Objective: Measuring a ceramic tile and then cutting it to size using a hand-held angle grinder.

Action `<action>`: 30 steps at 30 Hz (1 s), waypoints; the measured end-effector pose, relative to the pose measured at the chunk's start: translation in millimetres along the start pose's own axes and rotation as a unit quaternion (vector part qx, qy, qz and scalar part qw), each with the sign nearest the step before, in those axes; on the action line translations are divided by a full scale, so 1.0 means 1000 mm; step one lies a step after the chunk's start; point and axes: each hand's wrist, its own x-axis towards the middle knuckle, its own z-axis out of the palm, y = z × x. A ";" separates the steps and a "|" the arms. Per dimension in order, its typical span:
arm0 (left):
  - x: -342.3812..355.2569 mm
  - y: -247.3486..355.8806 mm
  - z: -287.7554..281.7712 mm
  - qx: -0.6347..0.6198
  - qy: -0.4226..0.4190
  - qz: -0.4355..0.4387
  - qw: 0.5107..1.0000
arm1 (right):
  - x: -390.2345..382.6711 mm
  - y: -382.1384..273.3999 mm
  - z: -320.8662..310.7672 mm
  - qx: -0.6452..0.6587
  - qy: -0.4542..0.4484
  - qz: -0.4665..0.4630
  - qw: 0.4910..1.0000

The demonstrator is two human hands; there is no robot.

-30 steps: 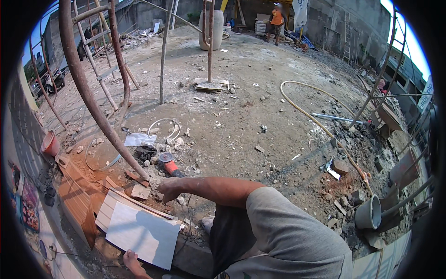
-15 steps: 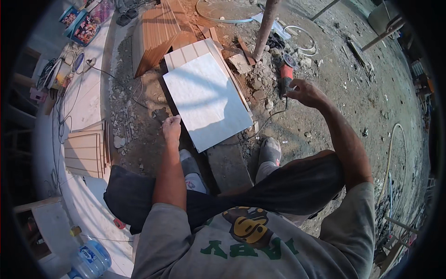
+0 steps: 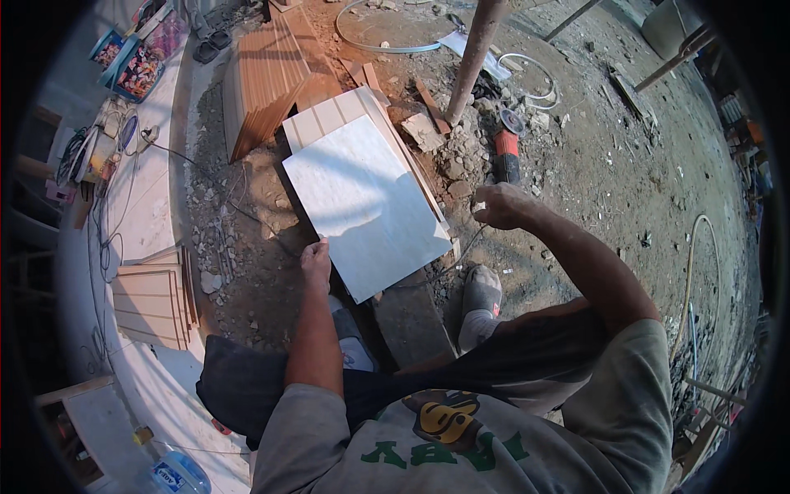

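A pale, marbled tile [image 3: 362, 206] lies askew on a striped beige tile [image 3: 325, 123] in front of me. My left hand [image 3: 315, 262] is closed at the pale tile's left edge, its fingertips against the rim. To the right of the tile, my right hand [image 3: 508, 206] hangs above the dirt with its fingers curled together; whether something small is between them is hidden. Just beyond that hand an angle grinder [image 3: 508, 155] with a red and black body rests on the rubble, its disc pointing away from me. A dark cord trails below my right hand.
A leaning stack of brown tiles [image 3: 263, 86] stands beyond the work, and more beige tiles [image 3: 148, 300] lean at the left. A post [image 3: 473, 66] rises behind the rubble. A grey plank [image 3: 411, 317] lies between my feet. Buckets [image 3: 136, 70] sit far left.
My right hand has moved left and toward me, away from the grinder's body. My left hand stays by the tile's edge. The pale tile has slid slightly nearer, and my view has shifted a little.
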 end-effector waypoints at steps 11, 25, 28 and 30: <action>-0.010 0.065 0.000 -0.143 0.001 -0.150 0.978 | 0.086 -0.062 0.122 0.258 0.106 0.227 0.933; 0.015 0.048 0.023 -0.226 0.008 -0.062 0.972 | 0.080 -0.079 0.153 0.256 0.198 0.179 0.929; 0.005 0.064 0.022 -0.251 0.003 -0.082 0.964 | 0.082 -0.080 0.157 0.264 0.205 0.182 0.925; 0.005 0.069 0.024 -0.260 0.004 -0.123 0.958 | 0.083 -0.072 0.157 0.247 0.181 0.203 0.930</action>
